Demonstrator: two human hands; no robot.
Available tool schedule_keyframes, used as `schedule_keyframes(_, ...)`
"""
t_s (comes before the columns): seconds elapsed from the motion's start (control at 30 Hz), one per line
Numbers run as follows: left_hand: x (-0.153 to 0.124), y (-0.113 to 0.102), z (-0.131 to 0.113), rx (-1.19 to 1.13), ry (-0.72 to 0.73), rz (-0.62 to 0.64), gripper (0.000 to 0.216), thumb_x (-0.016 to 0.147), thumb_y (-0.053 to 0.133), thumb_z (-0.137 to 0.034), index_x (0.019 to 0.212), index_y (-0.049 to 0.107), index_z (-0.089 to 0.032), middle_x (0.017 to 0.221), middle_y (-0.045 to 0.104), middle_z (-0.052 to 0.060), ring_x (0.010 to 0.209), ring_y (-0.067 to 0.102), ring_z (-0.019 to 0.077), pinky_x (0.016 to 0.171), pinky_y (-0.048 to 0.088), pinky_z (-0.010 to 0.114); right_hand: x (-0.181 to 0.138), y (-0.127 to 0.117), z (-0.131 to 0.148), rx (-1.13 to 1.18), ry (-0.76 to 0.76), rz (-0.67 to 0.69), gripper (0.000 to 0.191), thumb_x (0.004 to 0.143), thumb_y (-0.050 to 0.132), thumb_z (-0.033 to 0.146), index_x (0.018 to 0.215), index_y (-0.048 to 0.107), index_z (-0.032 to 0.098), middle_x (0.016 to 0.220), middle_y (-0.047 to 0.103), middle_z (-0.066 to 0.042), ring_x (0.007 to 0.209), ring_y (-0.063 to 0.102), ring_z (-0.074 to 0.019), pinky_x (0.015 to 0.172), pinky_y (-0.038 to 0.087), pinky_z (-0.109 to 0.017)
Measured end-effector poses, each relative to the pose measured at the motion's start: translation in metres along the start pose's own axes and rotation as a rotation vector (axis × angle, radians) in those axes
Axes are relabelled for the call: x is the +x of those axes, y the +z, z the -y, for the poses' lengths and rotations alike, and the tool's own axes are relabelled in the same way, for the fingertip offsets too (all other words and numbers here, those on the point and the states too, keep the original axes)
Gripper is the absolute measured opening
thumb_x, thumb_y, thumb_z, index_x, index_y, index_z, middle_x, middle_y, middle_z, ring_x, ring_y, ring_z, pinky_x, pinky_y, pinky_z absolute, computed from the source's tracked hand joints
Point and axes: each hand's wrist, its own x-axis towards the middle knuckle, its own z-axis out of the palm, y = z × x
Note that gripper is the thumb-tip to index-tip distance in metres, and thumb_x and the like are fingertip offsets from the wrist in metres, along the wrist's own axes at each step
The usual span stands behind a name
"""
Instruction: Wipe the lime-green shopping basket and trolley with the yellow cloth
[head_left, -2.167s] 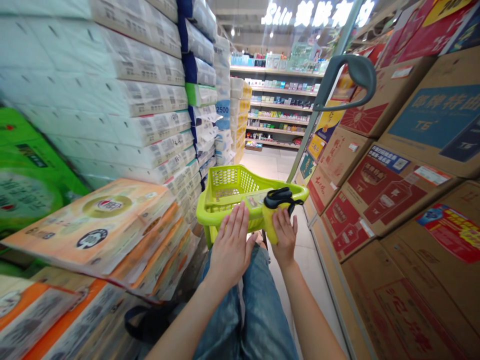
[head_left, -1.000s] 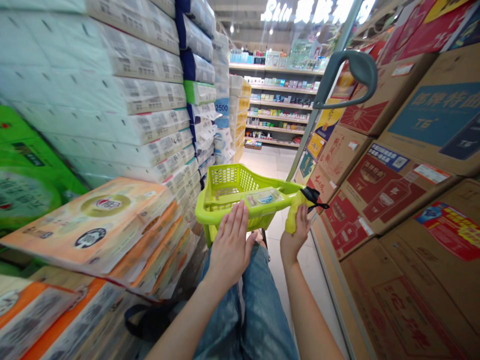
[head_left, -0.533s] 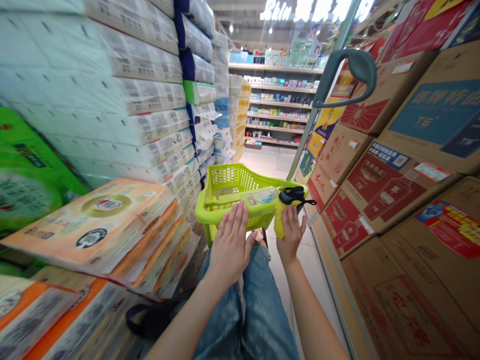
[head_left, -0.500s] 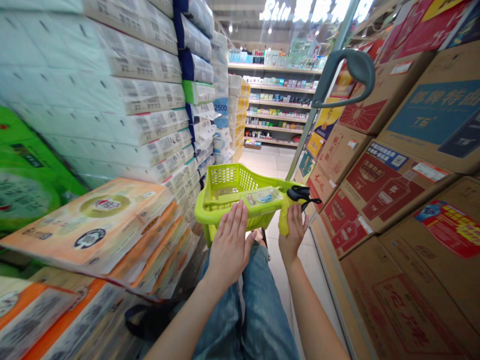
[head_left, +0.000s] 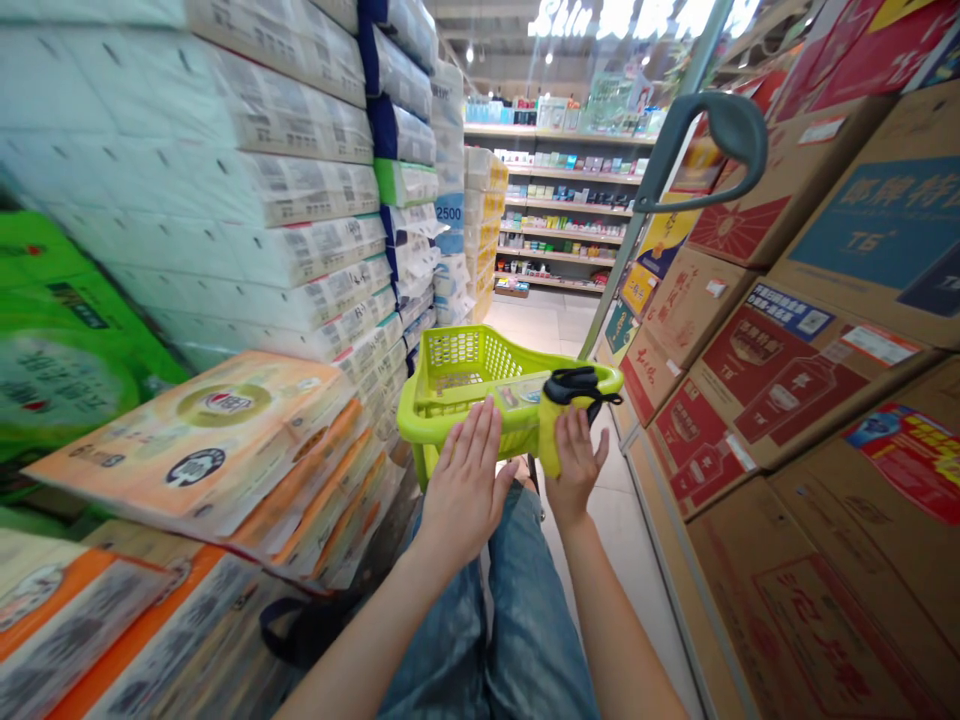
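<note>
A black-topped item (head_left: pixel 551 442) is gripped by the right hand (head_left: pixel 576 470) against the green basket (head_left: pixel 420 402), which is braced (at its near rim) by the flat, open left hand (head_left: pixel 466 485).

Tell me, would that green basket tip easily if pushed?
Probably light: the green basket is open-mesh plastic and holds little. Likely tippy, since the tall grey handle rises high at one corner.

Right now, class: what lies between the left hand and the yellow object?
In the head view, only the green basket's near wall shows between the left hand and the yellow object in the right hand.
</note>
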Motion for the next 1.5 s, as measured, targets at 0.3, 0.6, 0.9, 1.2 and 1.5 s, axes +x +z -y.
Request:
schedule_keyframes(0.3, -0.001, 0.0, -0.001, 0.002, 0.004, -0.003, 0.06, 0.102, 0.032, -0.036, 0.153, 0.023, -0.005, 0.162, 0.022, 0.013, 0.151, 0.017, 0.0237, 0.122, 0.021, 0.041, -0.005, 0.0, 0.043, 0.109, -0.038, 0.079, 0.057, 0.097, 0.042, 0.02, 0.152, 0.032, 0.021, 0.144, 0.054, -0.013, 0.146, 0.034, -0.021, 0.122, 0.014, -0.051)
schedule_keyframes(0.6, 0.001, -0.002, 0.0, -0.018, 0.001, -0.019, 0.06, 0.102, 0.032, -0.035, 0.154, 0.021, -0.007, 0.162, 0.023, 0.011, 0.151, 0.018, 0.0217, 0.122, 0.022, 0.039, 0.018, -0.006, -0.005, 0.028, 0.221, -0.053, 0.054, 0.097, 0.038, 0.02, 0.15, 0.036, 0.02, 0.148, 0.049, -0.017, 0.142, 0.04, -0.0255, 0.117, 0.023, -0.057)
schedule_keyframes(0.9, -0.001, 0.0, 0.0, -0.03, 0.004, -0.029, 0.06, 0.102, 0.034, -0.034, 0.154, 0.022, -0.006, 0.161, 0.025, 0.012, 0.151, 0.018, 0.0229, 0.121, 0.025, 0.041, 0.0, -0.008, 0.024, 0.039, -0.211, 0.08, 0.054, 0.096, 0.045, 0.018, 0.149, 0.039, 0.023, 0.133, 0.064, -0.009, 0.139, 0.044, -0.0196, 0.123, 0.012, -0.05)
schedule_keyframes(1.2, 0.001, 0.0, -0.001, -0.045, -0.012, -0.029, 0.06, 0.101, 0.034, -0.034, 0.154, 0.022, -0.007, 0.161, 0.025, 0.012, 0.151, 0.017, 0.0225, 0.122, 0.024, 0.04, 0.017, -0.005, 0.018, 0.003, 0.071, 0.0, 0.055, 0.097, 0.039, 0.021, 0.152, 0.032, 0.019, 0.148, 0.049, -0.016, 0.144, 0.037, -0.0248, 0.119, 0.02, -0.055)
schedule_keyframes(1.5, 0.0, 0.0, 0.0, -0.027, 0.001, -0.027, 0.06, 0.102, 0.034, -0.034, 0.153, 0.023, -0.006, 0.161, 0.025, 0.012, 0.151, 0.019, 0.0227, 0.122, 0.024, 0.04, 0.006, -0.002, -0.002, -0.054, -0.067, 0.006, 0.057, 0.096, 0.043, 0.019, 0.152, 0.033, 0.018, 0.14, 0.057, -0.017, 0.141, 0.042, -0.0238, 0.12, 0.018, -0.056)
